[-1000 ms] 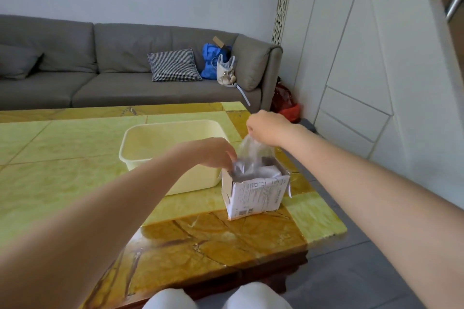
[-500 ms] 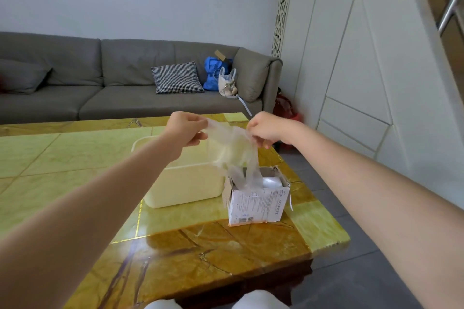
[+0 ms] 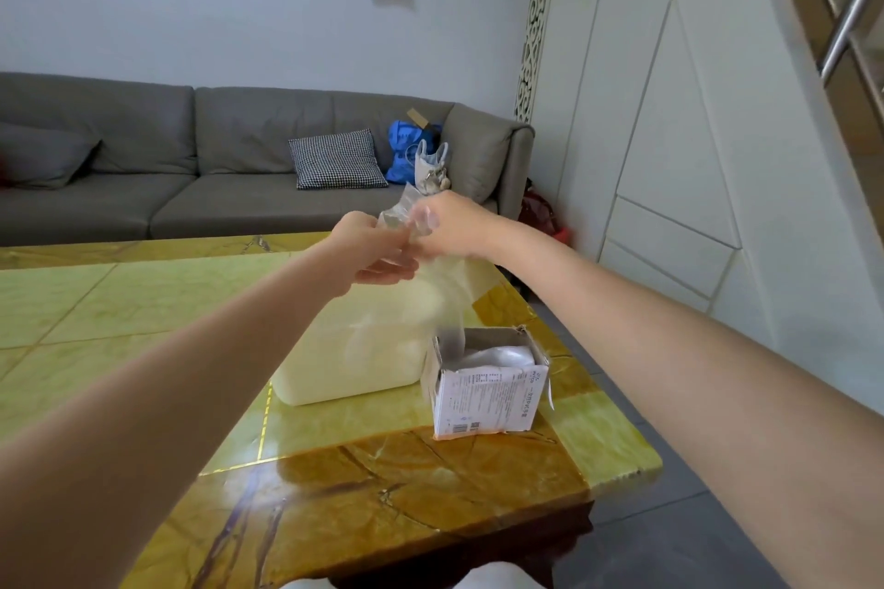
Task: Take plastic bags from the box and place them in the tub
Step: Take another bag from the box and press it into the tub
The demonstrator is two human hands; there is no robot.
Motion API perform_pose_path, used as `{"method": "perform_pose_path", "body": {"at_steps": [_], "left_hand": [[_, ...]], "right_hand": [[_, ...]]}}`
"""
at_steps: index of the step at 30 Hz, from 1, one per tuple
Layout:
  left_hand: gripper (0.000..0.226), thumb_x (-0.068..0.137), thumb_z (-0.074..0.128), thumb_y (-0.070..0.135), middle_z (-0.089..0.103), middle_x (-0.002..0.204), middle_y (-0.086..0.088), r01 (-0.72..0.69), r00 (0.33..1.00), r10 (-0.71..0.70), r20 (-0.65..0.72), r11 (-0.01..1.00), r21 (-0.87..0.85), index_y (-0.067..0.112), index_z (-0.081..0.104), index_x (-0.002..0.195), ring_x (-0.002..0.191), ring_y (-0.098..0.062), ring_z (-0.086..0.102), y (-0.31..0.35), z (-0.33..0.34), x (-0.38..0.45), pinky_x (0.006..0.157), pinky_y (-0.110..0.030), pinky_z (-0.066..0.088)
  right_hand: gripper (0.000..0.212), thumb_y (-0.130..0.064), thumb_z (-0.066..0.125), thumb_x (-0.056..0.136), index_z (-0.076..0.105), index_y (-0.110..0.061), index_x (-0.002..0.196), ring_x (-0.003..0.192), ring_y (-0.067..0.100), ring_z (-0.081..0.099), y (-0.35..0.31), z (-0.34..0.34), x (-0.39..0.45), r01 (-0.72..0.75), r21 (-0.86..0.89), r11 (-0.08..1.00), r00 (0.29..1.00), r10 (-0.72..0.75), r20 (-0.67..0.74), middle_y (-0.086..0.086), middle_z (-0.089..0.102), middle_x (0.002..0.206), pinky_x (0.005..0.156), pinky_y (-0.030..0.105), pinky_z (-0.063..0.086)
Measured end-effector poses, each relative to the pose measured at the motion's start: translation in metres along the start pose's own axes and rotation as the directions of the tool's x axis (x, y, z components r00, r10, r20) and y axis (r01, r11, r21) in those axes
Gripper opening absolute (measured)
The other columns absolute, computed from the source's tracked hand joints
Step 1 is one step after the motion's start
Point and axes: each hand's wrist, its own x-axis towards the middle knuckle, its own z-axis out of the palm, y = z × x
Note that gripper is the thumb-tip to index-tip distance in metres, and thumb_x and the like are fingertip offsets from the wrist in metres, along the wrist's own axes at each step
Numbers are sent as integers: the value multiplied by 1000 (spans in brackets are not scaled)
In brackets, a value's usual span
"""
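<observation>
Grey sofa (image 3: 191, 167) along the back wall, yellow-green marble table (image 3: 143, 311) up front, and both hands have come together now: half a second back they were spread apart with the plastic bag (image 3: 430, 282) stretched between them, and now they meet high above the tub (image 3: 354, 359). Left hand (image 3: 368, 249) has its fingers curled in on the bag from below, right hand (image 3: 449, 225) pinches the bunched top of the clear film, a crumpled tuft poking up above the knuckles. From there the bag hangs down in a loose translucent sheet, draped in front of the cream tub, its tail trailing to the open top of the box (image 3: 488, 383); whether that tail is clear of the box, can't tell. More clear plastic is heaped inside the box. Box sits upright just to the right of the tub, nearly touching its wall, and close to the table's right edge, with grey floor (image 3: 669, 517) dropping away beyond. Tub mouth is largely hidden behind the left forearm and the film. Open tabletop stretches off to the left and toward the near brown border
</observation>
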Motion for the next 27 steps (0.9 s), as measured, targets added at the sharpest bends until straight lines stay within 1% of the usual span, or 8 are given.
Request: {"method": "perform_pose_path", "body": {"at_steps": [6,9,12,17,19,22,24,27], "left_hand": [[9,89,52,7,66,72,-3,6,1000,-7,12,994,108,9,55,81,43,-2,61,-15,-19,0,50,-18,54],[10,90,50,6,64,66,-3,54,996,-47,-77,995,81,4,57,84,36,-1,57,-27,-32,9,45,-17,53],[16,91,47,3,61,77,-10,32,954,-28,-297,999,8,-1,54,106,29,-2,54,-35,-59,24,36,-15,48],[15,89,48,9,63,97,-9,-167,799,321,-509,931,325,7,52,104,48,-16,64,-38,-79,33,63,-39,56],[17,85,49,8,63,101,-9,-252,725,566,-394,749,613,8,53,102,70,-31,64,-41,-72,34,68,-42,53],[32,83,50,4,51,118,-9,-389,702,709,60,312,867,11,56,114,83,-37,62,-54,-64,45,65,-43,50],[43,86,48,6,44,134,-3,-474,763,555,333,129,871,21,53,126,111,-27,55,-68,-63,57,87,-40,48],[49,93,45,16,28,151,2,-469,867,218,449,49,882,32,40,138,138,-20,26,-90,-63,79,112,-36,29]], "right_hand": [[19,-15,56,94,71,-6,100,57,11,54,9,0,11,-45,225,973,980,87,-180,2,65,69,58,22,45],[22,-15,53,95,72,-4,99,71,10,57,15,1,18,-45,203,978,946,107,-306,2,66,75,79,24,44],[24,-13,50,95,71,-4,102,105,20,60,23,4,30,-97,247,964,869,203,-451,10,69,108,84,22,39],[28,-8,43,96,70,-2,101,104,27,60,46,27,58,-215,440,872,752,435,-495,15,67,109,78,26,44],[28,-7,43,93,70,2,98,102,31,61,54,51,71,-305,461,833,751,508,-422,19,67,105,81,35,49],[25,-6,44,91,67,3,86,89,31,62,57,88,89,-398,436,807,790,543,-283,23,68,99,74,35,48],[23,-9,44,91,64,-1,83,81,28,62,60,108,104,-434,382,816,822,532,-202,23,68,97,70,34,49],[26,-13,45,93,68,-2,98,89,30,65,66,128,120,-444,246,861,874,477,-93,15,69,98,70,30,49]]}}
